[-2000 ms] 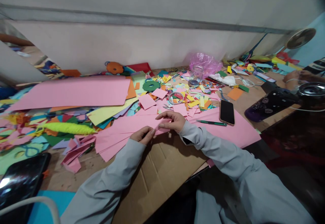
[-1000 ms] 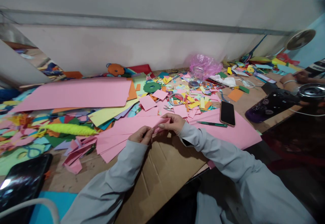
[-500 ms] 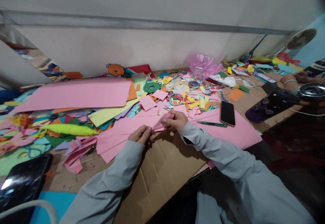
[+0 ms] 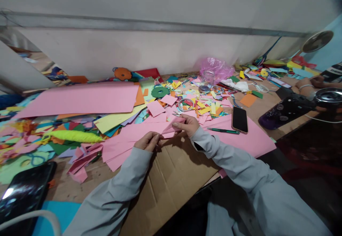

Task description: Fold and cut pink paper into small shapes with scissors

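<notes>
The left hand (image 4: 148, 141), near the centre of the frame, has its thumb and fingers closed together on the left end of a folded paper (image 4: 170, 129), which is pink. The right hand (image 4: 189, 124), just right of centre, pinches the other end between thumb and fingers, the far fingers partly hidden behind the sheet. The paper spans the gap between the hands, a flap raised near the right thumb, above the top of the cardboard (image 4: 171, 179). The left forearm rises from the bottom left; the right slants in from the lower right corner, wrist bent inward. Pink sheets (image 4: 117, 148) fan out left of the left hand; a pen (image 4: 223, 131) and a phone (image 4: 239, 119) lie right of the right hand.
</notes>
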A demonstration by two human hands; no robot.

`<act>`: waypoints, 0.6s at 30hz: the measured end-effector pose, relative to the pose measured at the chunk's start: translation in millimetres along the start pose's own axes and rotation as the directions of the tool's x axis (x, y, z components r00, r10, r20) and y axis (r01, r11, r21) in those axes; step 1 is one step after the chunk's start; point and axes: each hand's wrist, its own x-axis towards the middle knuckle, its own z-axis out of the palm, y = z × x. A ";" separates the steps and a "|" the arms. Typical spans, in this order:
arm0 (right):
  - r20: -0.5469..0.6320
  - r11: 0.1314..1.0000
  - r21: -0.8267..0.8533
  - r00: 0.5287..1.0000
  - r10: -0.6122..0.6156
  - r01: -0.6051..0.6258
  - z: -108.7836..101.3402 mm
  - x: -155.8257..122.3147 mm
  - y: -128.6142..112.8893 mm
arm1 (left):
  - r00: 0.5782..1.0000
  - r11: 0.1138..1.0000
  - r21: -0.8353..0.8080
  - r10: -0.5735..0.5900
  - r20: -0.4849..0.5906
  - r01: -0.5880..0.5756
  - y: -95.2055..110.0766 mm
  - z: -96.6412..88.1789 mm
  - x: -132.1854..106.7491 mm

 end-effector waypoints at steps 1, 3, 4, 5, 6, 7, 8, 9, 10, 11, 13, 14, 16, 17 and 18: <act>-0.003 1.000 0.005 1.000 -0.001 0.001 0.0 0.0 -0.7 | 1.000 1.000 -0.003 0.002 -0.005 -0.002 0.1 0.0 0.1; -0.002 1.000 0.008 1.000 -0.009 0.009 0.3 -0.4 -1.5 | 1.000 1.000 0.003 0.008 -0.011 -0.008 0.3 0.2 0.3; -0.003 1.000 0.009 1.000 -0.014 0.014 0.5 -0.6 -1.6 | 1.000 1.000 0.005 0.011 -0.011 -0.011 0.3 0.3 0.4; -0.003 1.000 0.009 1.000 -0.017 0.017 0.7 -0.8 -1.5 | 1.000 1.000 0.001 0.013 -0.010 -0.013 0.2 0.5 0.5; 0.000 1.000 0.006 1.000 -0.018 0.018 0.8 -1.0 -1.4 | 1.000 1.000 -0.006 0.012 -0.010 -0.012 0.3 0.8 0.5; 0.004 1.000 0.001 1.000 -0.018 0.018 0.9 -1.1 -1.2 | 1.000 1.000 -0.016 0.009 -0.010 -0.009 0.4 1.0 0.4; 0.009 1.000 -0.004 1.000 -0.018 0.019 0.9 -1.2 -1.0 | 1.000 1.000 -0.028 0.004 -0.007 -0.004 0.9 1.3 0.1; 0.013 1.000 -0.007 1.000 -0.021 0.021 1.0 -1.1 -0.9 | 1.000 0.999 -0.039 -0.001 -0.004 0.001 1.8 1.5 -0.2; 0.016 1.000 -0.007 1.000 -0.025 0.026 1.0 -1.1 -0.8 | 1.000 0.999 -0.047 -0.007 0.000 0.007 2.9 1.7 -0.7; 0.017 1.000 -0.005 0.999 -0.030 0.030 1.2 -1.0 -0.8 | 1.000 0.998 -0.054 -0.011 0.003 0.012 4.4 1.8 -1.4; 0.013 0.999 0.003 0.999 -0.039 0.039 1.6 -0.8 -1.0 | 1.000 0.998 -0.063 -0.021 0.003 0.021 7.6 2.0 -2.6; 0.010 0.999 0.006 0.999 -0.041 0.041 1.9 -0.8 -1.0 | 1.000 0.998 -0.063 -0.024 0.000 0.024 8.9 2.0 -3.1; 0.007 0.999 0.007 0.999 -0.044 0.044 2.4 -1.0 -1.0 | 1.000 0.998 -0.056 -0.021 -0.011 0.020 10.0 2.1 -3.3; 0.006 0.999 0.008 0.999 -0.048 0.048 2.6 -1.2 -0.9 | 1.000 0.999 -0.049 -0.015 -0.016 0.014 9.7 2.2 -3.1; 0.006 0.998 0.008 0.998 -0.055 0.055 2.8 -1.4 -0.8 | 1.000 0.999 -0.041 -0.008 -0.019 0.007 8.7 2.3 -2.5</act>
